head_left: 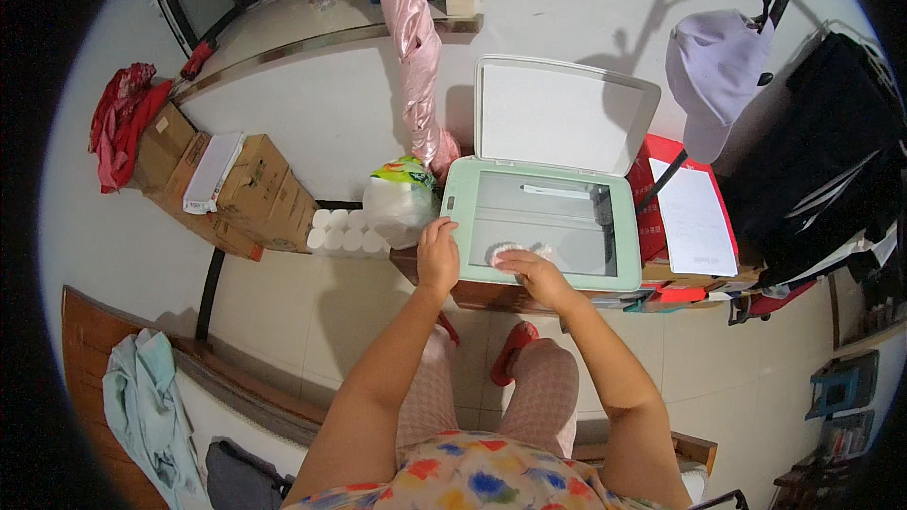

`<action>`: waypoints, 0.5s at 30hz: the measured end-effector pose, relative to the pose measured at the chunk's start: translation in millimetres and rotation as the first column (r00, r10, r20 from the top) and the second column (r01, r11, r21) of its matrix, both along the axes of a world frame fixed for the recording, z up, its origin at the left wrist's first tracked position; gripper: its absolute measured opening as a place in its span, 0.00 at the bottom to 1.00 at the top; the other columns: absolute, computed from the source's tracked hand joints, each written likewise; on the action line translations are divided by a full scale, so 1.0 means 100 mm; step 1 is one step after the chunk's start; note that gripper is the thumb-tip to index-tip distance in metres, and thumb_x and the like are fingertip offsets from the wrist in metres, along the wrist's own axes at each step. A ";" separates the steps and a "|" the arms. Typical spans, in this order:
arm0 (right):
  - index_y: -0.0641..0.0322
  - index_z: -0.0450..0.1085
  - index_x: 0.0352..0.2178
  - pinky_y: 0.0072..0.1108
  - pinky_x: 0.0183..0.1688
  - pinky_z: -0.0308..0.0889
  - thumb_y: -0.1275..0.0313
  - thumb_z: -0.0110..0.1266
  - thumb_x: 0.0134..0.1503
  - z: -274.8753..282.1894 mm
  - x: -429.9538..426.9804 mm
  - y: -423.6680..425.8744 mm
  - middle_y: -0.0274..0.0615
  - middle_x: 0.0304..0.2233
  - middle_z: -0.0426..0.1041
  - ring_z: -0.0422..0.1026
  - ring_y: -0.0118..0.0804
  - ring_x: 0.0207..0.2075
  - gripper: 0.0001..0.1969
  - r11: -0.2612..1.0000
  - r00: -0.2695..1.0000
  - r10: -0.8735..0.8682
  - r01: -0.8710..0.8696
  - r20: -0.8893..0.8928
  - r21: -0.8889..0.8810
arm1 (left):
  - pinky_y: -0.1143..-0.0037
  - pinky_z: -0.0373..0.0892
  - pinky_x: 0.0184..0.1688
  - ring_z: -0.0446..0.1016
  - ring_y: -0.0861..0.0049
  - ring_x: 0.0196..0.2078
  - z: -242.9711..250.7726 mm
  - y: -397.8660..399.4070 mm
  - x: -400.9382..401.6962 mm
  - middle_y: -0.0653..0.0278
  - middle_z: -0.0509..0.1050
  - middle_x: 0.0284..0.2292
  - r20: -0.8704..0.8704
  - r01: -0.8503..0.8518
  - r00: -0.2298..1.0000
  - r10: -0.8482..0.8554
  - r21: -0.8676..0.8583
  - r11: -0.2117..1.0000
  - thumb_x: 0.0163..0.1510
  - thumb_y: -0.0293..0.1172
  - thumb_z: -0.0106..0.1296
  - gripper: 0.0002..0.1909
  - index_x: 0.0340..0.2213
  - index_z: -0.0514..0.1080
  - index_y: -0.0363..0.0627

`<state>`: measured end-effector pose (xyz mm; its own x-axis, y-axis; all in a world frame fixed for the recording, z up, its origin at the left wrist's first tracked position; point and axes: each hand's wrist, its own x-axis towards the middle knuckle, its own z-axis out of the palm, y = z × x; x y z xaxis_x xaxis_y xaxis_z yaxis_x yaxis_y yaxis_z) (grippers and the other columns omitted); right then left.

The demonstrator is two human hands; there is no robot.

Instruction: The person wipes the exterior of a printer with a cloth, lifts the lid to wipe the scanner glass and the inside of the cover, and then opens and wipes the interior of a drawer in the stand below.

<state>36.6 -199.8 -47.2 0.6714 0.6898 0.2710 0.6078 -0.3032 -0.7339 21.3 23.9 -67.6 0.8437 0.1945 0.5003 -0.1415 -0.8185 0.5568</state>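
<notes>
A flatbed scanner or printer with a pale green frame [631, 227] stands in front of me on a brown wooden surface, its white lid [563, 117] raised against the wall. My right hand [536, 274] presses a crumpled white tissue or cloth [504, 255] onto the lower part of the scanner glass [528, 216]. At the left edge of the green frame rests my left hand [438, 255], its fingers over the rim and holding nothing that I can see.
Left of the scanner are a white plastic bag [400, 209], white paper rolls [344, 234] and cardboard boxes [258, 184]. On the right, papers [694, 219] lie on a red box [648, 227], beside a coat stand with a pale cap [716, 71]. A wrapped pink fabric column [418, 49] rises behind.
</notes>
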 end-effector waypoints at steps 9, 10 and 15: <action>0.63 0.70 0.38 0.23 0.51 0.59 0.89 0.41 0.48 0.32 -0.30 -0.53 0.41 0.43 0.69 0.66 0.36 0.47 0.18 0.961 0.906 -0.044 0.153 -0.421 0.229 | 0.67 0.60 0.49 0.62 0.59 0.46 0.02 0.00 -0.01 0.57 0.65 0.43 -0.026 -0.003 1.000 0.003 0.001 1.000 0.47 0.19 0.40 0.14 0.37 0.67 0.40; 0.61 0.69 0.40 0.22 0.52 0.58 0.87 0.42 0.49 0.38 -0.27 -0.62 0.41 0.44 0.69 0.65 0.36 0.48 0.18 0.930 0.881 -0.185 0.300 -0.435 0.214 | 0.67 0.60 0.49 0.62 0.58 0.46 0.02 0.00 -0.01 0.57 0.65 0.42 -0.035 -0.008 0.999 0.008 0.001 1.000 0.47 0.19 0.40 0.14 0.37 0.67 0.41; 0.67 0.66 0.41 0.21 0.51 0.58 0.85 0.43 0.52 0.01 0.37 -1.26 0.45 0.46 0.66 0.64 0.36 0.48 0.14 0.733 0.789 -0.581 0.613 -0.198 0.295 | 0.66 0.59 0.49 0.62 0.57 0.46 0.01 0.00 0.00 0.56 0.65 0.42 -0.025 0.005 1.000 -0.006 -0.019 1.000 0.47 0.19 0.41 0.13 0.37 0.67 0.41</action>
<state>73.9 -326.1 -45.7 0.9459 0.0192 0.3238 0.3131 -0.3149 -0.8960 20.9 24.3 -67.0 0.8569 0.1992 0.4755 -0.1319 -0.8069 0.5758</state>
